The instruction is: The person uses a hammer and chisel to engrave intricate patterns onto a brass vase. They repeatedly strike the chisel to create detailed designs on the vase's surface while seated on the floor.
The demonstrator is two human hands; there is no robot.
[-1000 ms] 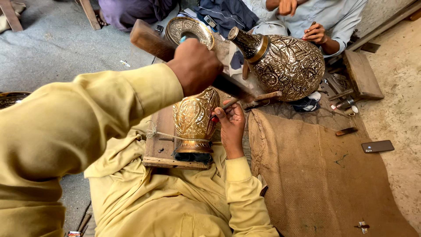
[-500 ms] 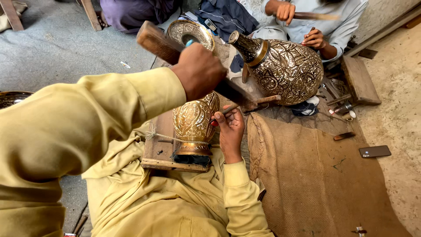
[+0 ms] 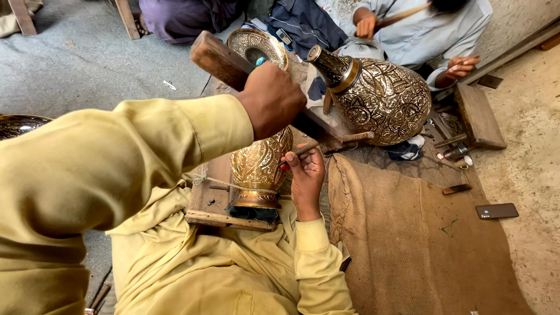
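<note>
An engraved brass vase [image 3: 259, 166] rests in my lap on a wooden board [image 3: 210, 201], its base toward me. My left hand [image 3: 271, 99] is raised above it, closed round the handle of a wooden mallet [image 3: 216, 55]. My right hand [image 3: 306, 178] holds a thin metal chisel [image 3: 300, 151] with its tip against the vase's right side. Both arms wear yellow sleeves. A round engraved brass rim [image 3: 256, 46] shows beyond my left hand; whether it belongs to this vase I cannot tell.
A large engraved brass vase [image 3: 382, 99] lies tilted ahead, before a seated co-worker whose one hand [image 3: 367, 26] grips a stick-like tool. Burlap [image 3: 408, 245] covers the floor at right, with a phone [image 3: 496, 211], small tools [image 3: 455, 153] and a wooden block [image 3: 478, 114].
My left hand with the mallet has dropped slightly toward the chisel. The co-worker's hand has lifted a tool. My right hand stays on the vase.
</note>
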